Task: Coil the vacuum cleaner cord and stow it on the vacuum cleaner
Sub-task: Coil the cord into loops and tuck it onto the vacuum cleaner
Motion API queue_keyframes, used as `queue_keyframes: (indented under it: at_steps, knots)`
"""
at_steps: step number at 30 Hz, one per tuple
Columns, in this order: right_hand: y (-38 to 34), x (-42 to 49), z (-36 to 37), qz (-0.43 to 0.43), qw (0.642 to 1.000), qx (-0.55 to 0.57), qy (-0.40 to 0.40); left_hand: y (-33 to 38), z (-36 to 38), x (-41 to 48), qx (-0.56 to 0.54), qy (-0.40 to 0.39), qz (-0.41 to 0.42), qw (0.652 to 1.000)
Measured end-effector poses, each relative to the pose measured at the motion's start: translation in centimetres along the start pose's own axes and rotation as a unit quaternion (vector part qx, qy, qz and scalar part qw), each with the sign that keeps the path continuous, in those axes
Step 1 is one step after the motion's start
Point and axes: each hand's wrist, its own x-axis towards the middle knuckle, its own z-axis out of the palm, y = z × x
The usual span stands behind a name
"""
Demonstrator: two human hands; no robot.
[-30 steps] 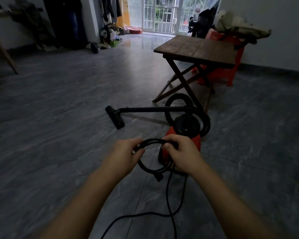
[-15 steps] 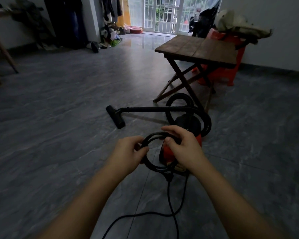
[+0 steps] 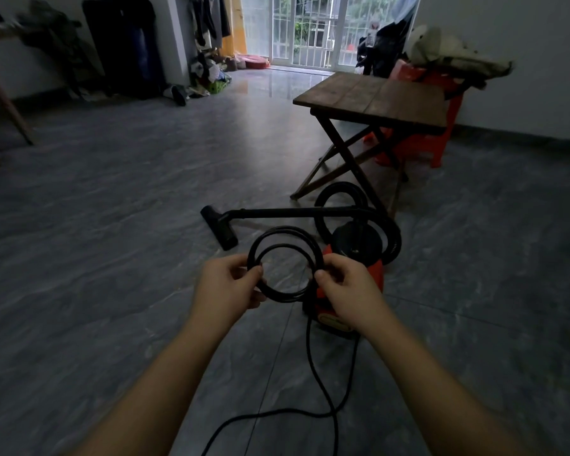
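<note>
Grey tiled floor (image 3: 112, 258) — cord (image 3: 285, 263) coil between left hand (image 3: 226, 287) and right hand (image 3: 346, 284)

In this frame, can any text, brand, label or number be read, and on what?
None can be read.
Red canister vacuum cleaner: a pale oval badge low on its front, too blurred to read.
Black power cord, brown wooden folding table: no markings visible.

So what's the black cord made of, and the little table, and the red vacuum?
The cord looks like rubber or soft plastic: matte black and bending in smooth loops between the left hand and right hand. The table looks like wood, dark brown with visible planks and a slight sheen. The vacuum cleaner body seems hard plastic, red and glossy, with a black top.
</note>
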Motion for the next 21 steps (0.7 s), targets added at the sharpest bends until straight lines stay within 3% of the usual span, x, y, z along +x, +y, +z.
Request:
queue_keyframes:
  at_steps: [4,10,21]
  knots:
    - [-0.1,-0.02,0.06,0.001,0.999,0.023,-0.023,0.06,-0.23,0.02,0.03,-0.01,0.012,0.999]
    - [-0.13,0.39,-0.02,0.006,0.999,0.043,0.016,0.19,-0.48,0.1,-0.007,0.011,-0.008,1.0]
    - [0.31,-0.06,0.19,0.022,0.997,-0.031,-0.06,0.6,-0.67,0.12,-0.085,0.018,-0.031,0.996]
